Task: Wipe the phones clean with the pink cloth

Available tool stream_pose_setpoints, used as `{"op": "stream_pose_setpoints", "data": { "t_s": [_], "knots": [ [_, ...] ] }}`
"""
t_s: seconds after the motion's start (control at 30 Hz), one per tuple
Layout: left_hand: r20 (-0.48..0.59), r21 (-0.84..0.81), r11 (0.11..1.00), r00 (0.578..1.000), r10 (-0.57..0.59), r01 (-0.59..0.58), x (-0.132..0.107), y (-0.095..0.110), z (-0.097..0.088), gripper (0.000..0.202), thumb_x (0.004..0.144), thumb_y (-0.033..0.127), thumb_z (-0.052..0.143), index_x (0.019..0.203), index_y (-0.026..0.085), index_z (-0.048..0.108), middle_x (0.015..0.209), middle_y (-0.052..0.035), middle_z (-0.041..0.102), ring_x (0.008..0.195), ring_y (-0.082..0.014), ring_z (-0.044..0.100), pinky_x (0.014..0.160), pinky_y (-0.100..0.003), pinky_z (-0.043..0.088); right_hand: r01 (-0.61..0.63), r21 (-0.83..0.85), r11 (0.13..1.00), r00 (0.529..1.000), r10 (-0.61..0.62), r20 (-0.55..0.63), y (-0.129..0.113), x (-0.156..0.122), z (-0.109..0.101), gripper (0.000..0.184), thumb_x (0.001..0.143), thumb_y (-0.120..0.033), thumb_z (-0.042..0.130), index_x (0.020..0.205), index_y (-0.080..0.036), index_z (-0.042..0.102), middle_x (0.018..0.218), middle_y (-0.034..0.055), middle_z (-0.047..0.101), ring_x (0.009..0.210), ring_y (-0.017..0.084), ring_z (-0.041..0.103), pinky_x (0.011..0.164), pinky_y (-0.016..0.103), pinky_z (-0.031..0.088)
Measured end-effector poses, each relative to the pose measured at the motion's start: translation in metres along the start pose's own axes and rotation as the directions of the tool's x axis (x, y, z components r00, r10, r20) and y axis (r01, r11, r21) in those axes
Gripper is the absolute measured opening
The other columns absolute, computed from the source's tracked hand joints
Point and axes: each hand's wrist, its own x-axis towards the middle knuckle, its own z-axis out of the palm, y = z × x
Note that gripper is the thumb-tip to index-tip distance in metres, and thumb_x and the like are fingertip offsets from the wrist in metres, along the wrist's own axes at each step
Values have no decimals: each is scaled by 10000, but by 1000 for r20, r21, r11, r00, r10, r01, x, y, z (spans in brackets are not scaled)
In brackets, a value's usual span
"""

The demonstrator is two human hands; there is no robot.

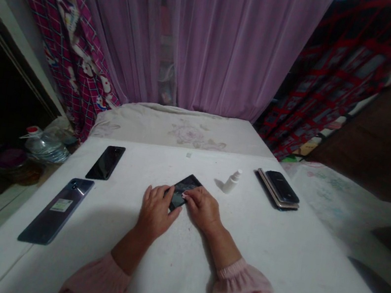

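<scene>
A dark smartphone (186, 184) lies on the white-covered table in front of me, turned at a slant, its glossy screen facing up. My left hand (155, 211) grips its near left side, fingers along one edge and thumb at the lower corner. Pinched in the fingertips of my right hand (204, 210) is a small white wad (184, 195), which rests against the screen. Whether the wad is cotton or tissue I cannot tell. Just right of the phone a small white spray bottle (231, 181) stands upright.
On the left lie a black phone (106, 162) and a larger phone (56, 210) with its labelled back up. Several stacked phones (279, 189) sit at the right. A small pale square (188, 155) lies beyond my hands. Purple curtains (228, 42) hang behind the table.
</scene>
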Motion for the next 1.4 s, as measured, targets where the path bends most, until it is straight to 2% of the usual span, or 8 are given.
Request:
{"op": "stream_pose_setpoints", "data": {
  "t_s": [0.2, 0.33, 0.5, 0.67, 0.73, 0.97, 1.13, 1.4],
  "knots": [
    [-24, -13, 1000, 1000, 9, -9, -1, -1, 1, 492, 858, 360, 614, 1299, 151, 550, 1219, -145, 610, 1164, -313, 547, 1119, -565, 275, -201, -139, 970, 971, 179, -156, 13, 9, -4, 150, 890, -257, 606, 943, -252, 746, 901, 28, 687, 819, 162, 632, 678, 245, 445],
    [-20, -17, 1000, 1000, 5, -6, -1, 0, 1, 494, 857, 363, 614, 1299, 152, 549, 1218, -143, 612, 1160, -315, 550, 1113, -574, 287, -245, -167, 955, 960, 213, -184, 18, 11, -4, 146, 894, -261, 607, 945, -251, 744, 941, 31, 692, 837, 167, 626, 669, 251, 435],
    [1, -16, 1000, 1000, 2, -2, 0, 0, 0, 514, 851, 358, 624, 1303, 125, 548, 1224, -155, 609, 1169, -318, 542, 1117, -570, 283, -201, -145, 969, 964, 169, -207, 18, 8, -1, 149, 884, -250, 602, 932, -243, 743, 941, 33, 690, 829, 167, 626, 682, 255, 452],
    [-5, -14, 1000, 1000, 12, -12, 0, -1, 0, 501, 851, 360, 616, 1299, 144, 554, 1215, -149, 612, 1150, -317, 551, 1106, -574, 295, -62, -68, 996, 991, 54, -126, 11, 1, 1, 149, 881, -250, 603, 926, -262, 744, 903, 18, 685, 818, 150, 642, 707, 237, 474],
    [-5, -14, 1000, 1000, 11, -11, 0, -1, 1, 502, 851, 362, 617, 1297, 141, 555, 1211, -149, 614, 1148, -318, 552, 1105, -575, 295, -42, -61, 997, 993, 35, -113, 8, 0, 1, 143, 882, -255, 607, 922, -263, 745, 900, 16, 688, 826, 149, 643, 717, 234, 474],
    [-10, -21, 1000, 1000, 13, -13, -1, -2, 2, 500, 858, 363, 602, 1308, 154, 541, 1232, -145, 604, 1167, -315, 542, 1114, -572, 282, -220, -147, 964, 959, 187, -213, 17, 7, -3, 156, 882, -265, 596, 919, -251, 746, 899, 26, 688, 816, 162, 625, 670, 252, 448],
    [-21, -26, 1000, 1000, 12, -13, -1, -2, 3, 492, 863, 369, 595, 1312, 177, 536, 1227, -137, 606, 1164, -310, 544, 1114, -568, 281, -231, -146, 962, 953, 193, -234, 21, 7, -5, 173, 887, -278, 581, 929, -239, 745, 902, 33, 681, 812, 164, 619, 674, 256, 451],
    [-19, -25, 1000, 1000, 15, -16, -1, -2, 2, 495, 858, 365, 602, 1315, 185, 539, 1215, -137, 613, 1155, -313, 551, 1102, -567, 299, -20, -86, 996, 996, 12, -89, 4, -2, -2, 170, 882, -268, 586, 901, -260, 755, 874, 29, 684, 807, 153, 632, 712, 242, 470]
  ]
}}
